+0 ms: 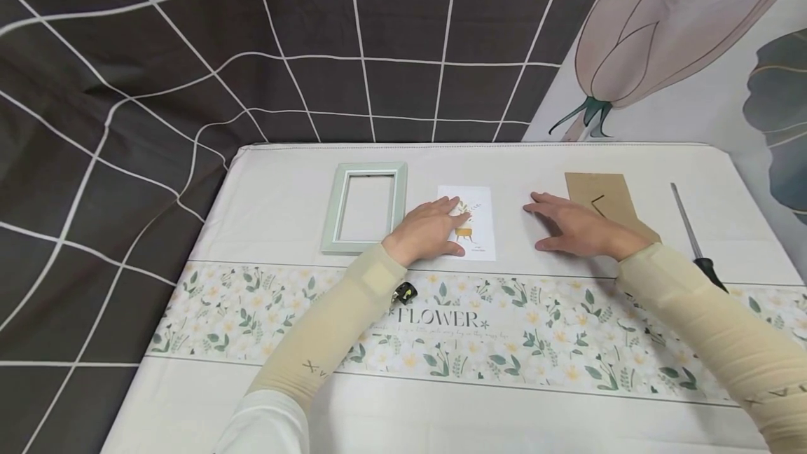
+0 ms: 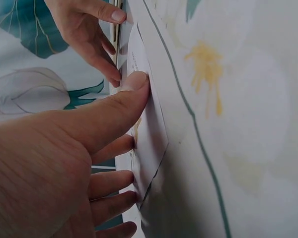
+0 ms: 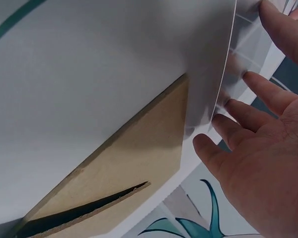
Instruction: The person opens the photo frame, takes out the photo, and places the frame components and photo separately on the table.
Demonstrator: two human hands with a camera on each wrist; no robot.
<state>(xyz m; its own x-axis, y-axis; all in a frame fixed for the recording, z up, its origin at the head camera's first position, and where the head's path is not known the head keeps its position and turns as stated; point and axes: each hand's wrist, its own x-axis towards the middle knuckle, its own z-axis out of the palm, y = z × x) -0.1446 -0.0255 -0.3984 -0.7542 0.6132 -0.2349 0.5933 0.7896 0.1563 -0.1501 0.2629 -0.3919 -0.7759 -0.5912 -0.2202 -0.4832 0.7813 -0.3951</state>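
My left hand (image 1: 431, 226) rests on a white card (image 1: 482, 233) printed with a plant in a yellow pot. In the left wrist view its thumb and fingertips touch the card (image 2: 151, 129), which lies flat on the cloth. Just left of that hand is a pale green picture frame (image 1: 334, 209) with a bare opening. My right hand (image 1: 576, 228) is spread low over the table, fingers extended. Its fingertips are at a clear, shiny sheet (image 3: 243, 34) in the right wrist view. Partly behind that hand lies a brown backing board (image 1: 599, 191) with a slanted cut.
A screwdriver (image 1: 690, 223) with a black handle lies at the right side. Beside the left forearm sits a small black object (image 1: 405, 293) with a yellow mark. The white cloth (image 1: 504, 419) has a flowered band, and a dark checked curtain (image 1: 403, 33) hangs behind the table.
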